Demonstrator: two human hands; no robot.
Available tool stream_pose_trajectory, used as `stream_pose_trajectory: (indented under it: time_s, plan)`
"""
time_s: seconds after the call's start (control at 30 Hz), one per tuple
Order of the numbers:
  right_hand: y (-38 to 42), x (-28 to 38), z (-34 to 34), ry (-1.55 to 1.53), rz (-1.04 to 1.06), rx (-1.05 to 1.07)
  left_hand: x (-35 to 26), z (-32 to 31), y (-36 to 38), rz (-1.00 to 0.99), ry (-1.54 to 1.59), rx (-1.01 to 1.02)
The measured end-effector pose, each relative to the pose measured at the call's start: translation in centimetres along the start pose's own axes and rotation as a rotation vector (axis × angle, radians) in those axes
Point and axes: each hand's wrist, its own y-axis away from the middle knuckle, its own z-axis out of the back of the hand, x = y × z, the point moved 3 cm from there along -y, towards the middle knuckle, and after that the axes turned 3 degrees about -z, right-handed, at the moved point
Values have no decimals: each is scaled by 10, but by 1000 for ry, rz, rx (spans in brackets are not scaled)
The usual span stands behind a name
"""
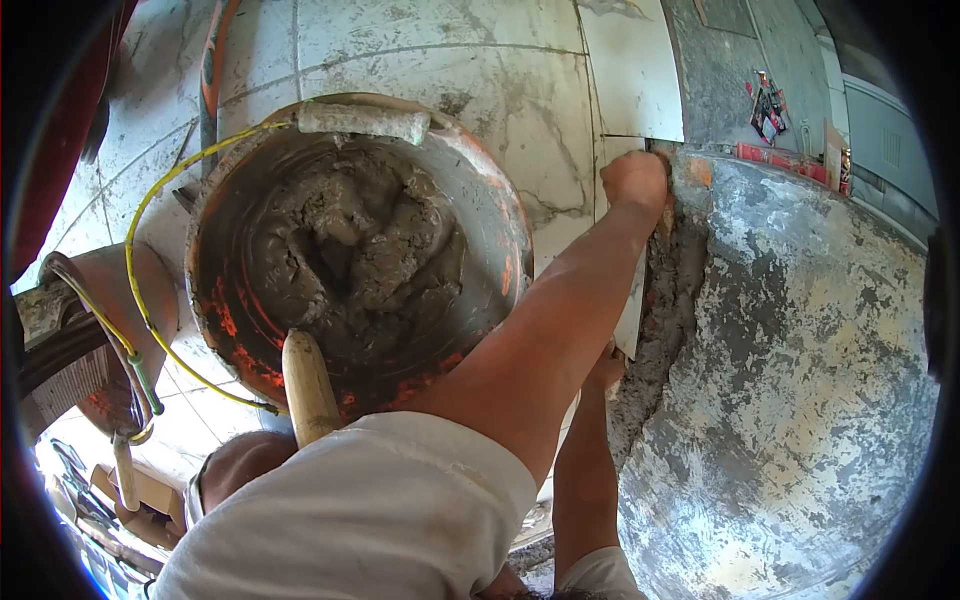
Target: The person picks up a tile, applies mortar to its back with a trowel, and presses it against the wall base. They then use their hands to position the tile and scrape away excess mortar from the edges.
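A narrow white tile strip lies along a mortar-filled gap beside the floor tiles. My left hand is closed at its far end, with the fingers curled over the edge. At the near end my right hand grips the strip; my left forearm hides part of the strip, and the right fingers show only in part. To the left stands a large orange bucket coated with grey residue, holding wet mortar. A wooden handle leans at the bucket's near rim.
A grey, patchy slab fills the right side. Beyond my left hand lies a larger white tile. A yellow cord loops around the bucket's left. Red wrappers lie at the back right, and a cardboard box at lower left.
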Motion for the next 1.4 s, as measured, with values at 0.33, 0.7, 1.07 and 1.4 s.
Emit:
stream_pose_trajectory:
  time_s: [0.33,0.7,1.07,1.4]
  plan:
    - [-7,-8,1,-31,27,0,-9,4,5,-124,-129,11]
    - [-7,-6,3,40,61,27,-9,4,9,-166,-149,-54]
    - [-25,-28,3,-36,44,95,-9,0,7,-200,-221,-64]
    - [-24,-20,6,18,-12,174,-7,2,10,-232,-215,-80]
